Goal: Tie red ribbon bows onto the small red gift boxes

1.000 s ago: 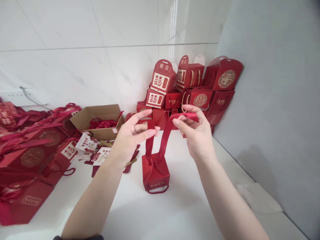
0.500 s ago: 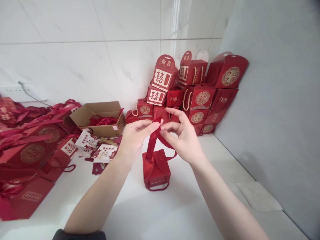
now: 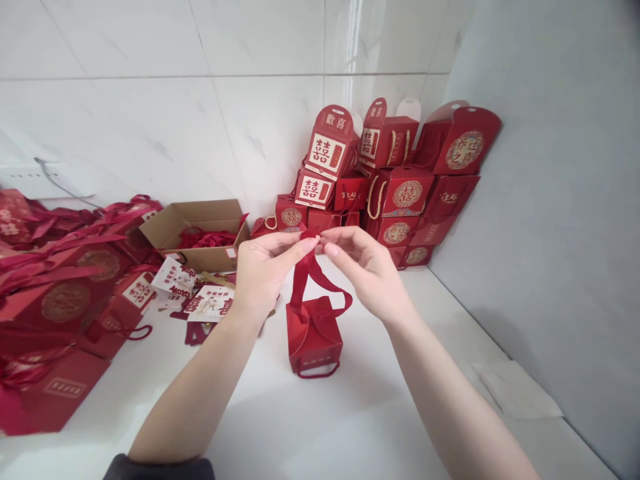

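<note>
A small red gift box stands on the white counter, a red ribbon rising from its top. My left hand pinches the ribbon's upper end between thumb and forefinger. My right hand pinches the same ribbon right beside it, fingertips almost touching above the box. A loop of the ribbon hangs down on the right side of the box.
A stack of red gift boxes fills the back corner against the grey wall. An open cardboard box with red ribbons, loose printed cards and flat red bags lie at the left. A white sheet lies at the right.
My hands came together and lower: the right hand brought its ribbon end left to meet the left hand, so the ribbon now hangs in a loop instead of two spread strands.
</note>
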`<state>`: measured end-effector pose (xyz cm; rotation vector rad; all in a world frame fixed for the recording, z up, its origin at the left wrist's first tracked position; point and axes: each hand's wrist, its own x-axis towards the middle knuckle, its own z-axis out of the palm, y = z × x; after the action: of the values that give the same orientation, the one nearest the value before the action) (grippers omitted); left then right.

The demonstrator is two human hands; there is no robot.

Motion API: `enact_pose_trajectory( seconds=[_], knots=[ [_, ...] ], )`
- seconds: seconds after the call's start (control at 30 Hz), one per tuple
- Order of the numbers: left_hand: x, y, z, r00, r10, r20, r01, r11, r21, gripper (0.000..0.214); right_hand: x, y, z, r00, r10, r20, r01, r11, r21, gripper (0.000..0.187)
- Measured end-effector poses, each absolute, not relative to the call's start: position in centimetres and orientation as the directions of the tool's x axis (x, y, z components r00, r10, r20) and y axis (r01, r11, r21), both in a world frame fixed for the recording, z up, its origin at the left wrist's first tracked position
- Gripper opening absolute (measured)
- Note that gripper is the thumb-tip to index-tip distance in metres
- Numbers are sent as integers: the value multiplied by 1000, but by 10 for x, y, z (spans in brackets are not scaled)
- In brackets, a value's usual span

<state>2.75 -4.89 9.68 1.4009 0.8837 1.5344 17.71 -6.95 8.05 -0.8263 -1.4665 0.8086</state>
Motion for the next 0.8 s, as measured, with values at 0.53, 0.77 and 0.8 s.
enact_pose_trajectory(
  seconds=[0.53,0.77,0.8],
  knots=[
    [29,-59,97,334,874,353,57,-393,918,42,188,-70,85,40,836,547,71,544,-836,19],
    [27,-56,97,333,877,346,69,-389,919,47,195,-69,87,11,852,523,81,521,-850,18],
    [28,-56,97,339,877,341,70,-385,920,47,196,-69,87,6,852,524,92,521,-848,18]
  ],
)
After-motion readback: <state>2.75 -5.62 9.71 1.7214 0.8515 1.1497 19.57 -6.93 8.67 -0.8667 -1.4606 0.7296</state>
